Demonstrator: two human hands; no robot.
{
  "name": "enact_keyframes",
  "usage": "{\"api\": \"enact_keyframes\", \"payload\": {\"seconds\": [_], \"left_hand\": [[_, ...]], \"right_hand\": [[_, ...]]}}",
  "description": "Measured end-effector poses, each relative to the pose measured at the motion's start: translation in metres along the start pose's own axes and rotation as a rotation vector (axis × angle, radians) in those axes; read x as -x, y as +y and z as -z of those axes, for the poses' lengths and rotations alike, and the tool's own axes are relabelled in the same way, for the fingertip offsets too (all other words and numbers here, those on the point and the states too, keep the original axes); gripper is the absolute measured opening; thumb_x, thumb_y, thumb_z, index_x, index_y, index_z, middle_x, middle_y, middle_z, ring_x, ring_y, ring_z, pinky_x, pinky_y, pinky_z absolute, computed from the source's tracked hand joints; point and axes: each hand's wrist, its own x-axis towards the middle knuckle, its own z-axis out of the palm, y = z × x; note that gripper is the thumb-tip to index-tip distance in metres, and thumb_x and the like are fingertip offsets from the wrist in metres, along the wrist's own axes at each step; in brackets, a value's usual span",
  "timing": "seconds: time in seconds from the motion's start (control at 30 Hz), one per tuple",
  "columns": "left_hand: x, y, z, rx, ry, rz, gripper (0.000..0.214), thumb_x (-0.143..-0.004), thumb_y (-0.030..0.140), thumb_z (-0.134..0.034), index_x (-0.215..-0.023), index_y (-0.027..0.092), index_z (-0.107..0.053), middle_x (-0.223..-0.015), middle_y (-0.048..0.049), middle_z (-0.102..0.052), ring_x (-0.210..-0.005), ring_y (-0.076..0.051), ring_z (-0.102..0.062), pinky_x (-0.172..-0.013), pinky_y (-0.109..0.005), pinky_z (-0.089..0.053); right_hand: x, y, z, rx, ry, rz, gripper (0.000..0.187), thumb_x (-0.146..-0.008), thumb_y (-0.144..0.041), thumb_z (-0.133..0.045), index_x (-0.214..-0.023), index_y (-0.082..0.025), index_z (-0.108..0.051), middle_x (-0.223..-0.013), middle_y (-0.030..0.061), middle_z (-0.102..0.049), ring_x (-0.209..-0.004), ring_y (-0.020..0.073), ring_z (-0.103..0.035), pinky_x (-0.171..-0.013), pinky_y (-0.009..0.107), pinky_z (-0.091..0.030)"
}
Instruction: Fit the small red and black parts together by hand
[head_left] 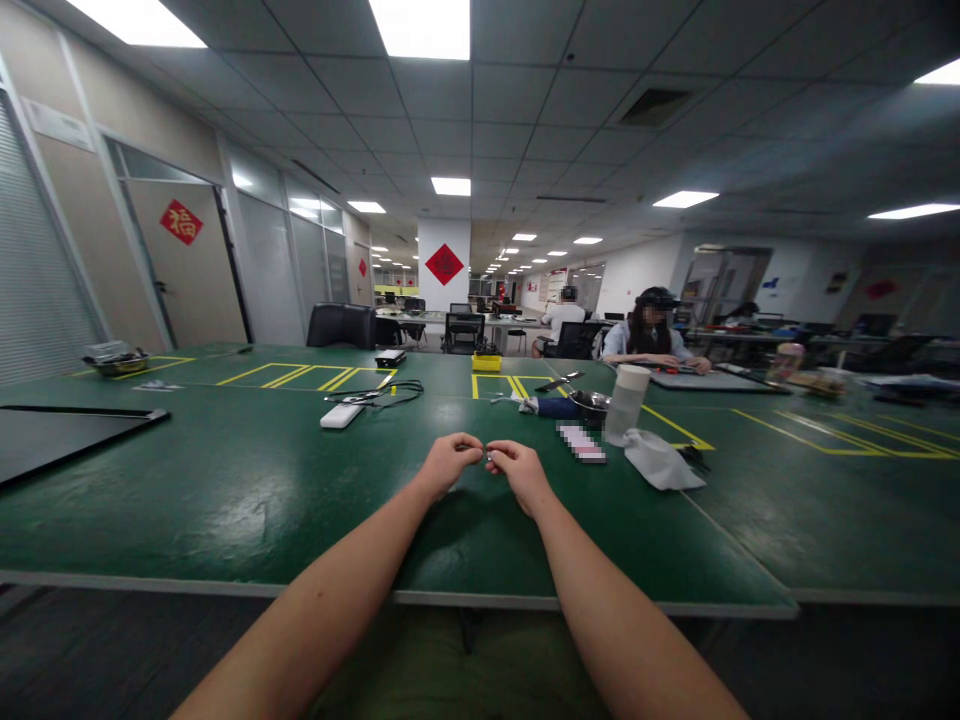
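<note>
Head view: right hand (519, 476) pinches a tiny piece (489, 458), unidentifiable, at 12 o'clock. Left hand (448, 466) beside it, fingertips narrow; grip: cannot tell. Fingertip hold presumably for fine control. Translucent bottle (627, 408), 2 o'clock, likely leaves elbow room.

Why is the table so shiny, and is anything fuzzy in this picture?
Head view: pale glare on the green table, probably from the ceiling lights; head view: a soft dark shadow beneath the left hand and right hand; head view: the far right looks smeared, and anything between the hands is too small to make out.
</note>
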Motion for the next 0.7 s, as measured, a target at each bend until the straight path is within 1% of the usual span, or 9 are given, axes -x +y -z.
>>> {"api": "enact_keyframes", "payload": {"seconds": [0.13,0.27,0.4,0.5,0.6,0.7], "left_hand": [[0.0,0.001,0.0,-0.012,0.005,-0.006,0.016,-0.069,0.024,-0.062,-0.079,0.013,-0.068,-0.073,-0.0035,-0.068,-0.068,-0.015,-0.062,-0.067,-0.025,-0.049],[0.0,-0.002,0.001,-0.239,-0.003,-0.088,0.015,-0.073,0.021,-0.058,-0.08,0.014,-0.07,-0.077,-0.0042,-0.07,-0.071,-0.015,-0.062,-0.07,-0.025,-0.047],[0.0,-0.007,0.002,-0.493,0.04,-0.159,0.016,-0.075,0.018,-0.056,-0.082,0.017,-0.071,-0.082,-0.0037,-0.071,-0.075,-0.016,-0.063,-0.073,-0.025,-0.046],[0.0,-0.009,0.002,-0.605,0.044,-0.189,0.018,-0.076,0.015,-0.055,-0.084,0.018,-0.071,-0.084,-0.0039,-0.07,-0.077,-0.016,-0.063,-0.075,-0.025,-0.046],[0.0,-0.009,0.002,-0.7,0.025,-0.248,0.02,-0.076,0.012,-0.054,-0.084,0.018,-0.071,-0.086,-0.0047,-0.069,-0.079,-0.016,-0.062,-0.078,-0.025,-0.045],[0.001,-0.006,0.0,-0.75,0.009,-0.289,0.022,-0.075,0.009,-0.052,-0.084,0.018,-0.071,-0.087,-0.0055,-0.069,-0.08,-0.017,-0.062,-0.079,-0.025,-0.045]], "right_hand": [[0.0,0.0,0.0,0.0,0.008,-0.004,0.027,-0.067,-0.028,-0.063,-0.088,-0.012,-0.068,-0.069,0.0058,-0.068,-0.059,0.0152,-0.062,-0.056,0.026,-0.047],[0.0,-0.002,0.0,0.017,0.026,-0.001,0.026,-0.066,-0.028,-0.063,-0.086,-0.012,-0.067,-0.068,0.0058,-0.067,-0.059,0.0152,-0.062,-0.056,0.026,-0.047],[0.0,-0.004,0.0,0.023,0.066,-0.003,0.024,-0.065,-0.026,-0.062,-0.084,-0.012,-0.067,-0.068,0.0053,-0.066,-0.058,0.0149,-0.061,-0.054,0.026,-0.046],[0.0,-0.005,0.0,0.026,0.078,-0.005,0.022,-0.064,-0.025,-0.061,-0.081,-0.013,-0.066,-0.069,0.0046,-0.066,-0.056,0.0135,-0.06,-0.053,0.024,-0.044],[0.0,-0.005,0.0,0.05,0.08,-0.011,0.02,-0.064,-0.023,-0.059,-0.08,-0.014,-0.066,-0.071,0.0044,-0.066,-0.055,0.0128,-0.059,-0.05,0.023,-0.041],[-0.001,-0.004,0.001,0.076,0.078,-0.006,0.02,-0.064,-0.023,-0.058,-0.081,-0.014,-0.066,-0.072,0.0042,-0.066,-0.055,0.0127,-0.058,-0.049,0.023,-0.04]]}}
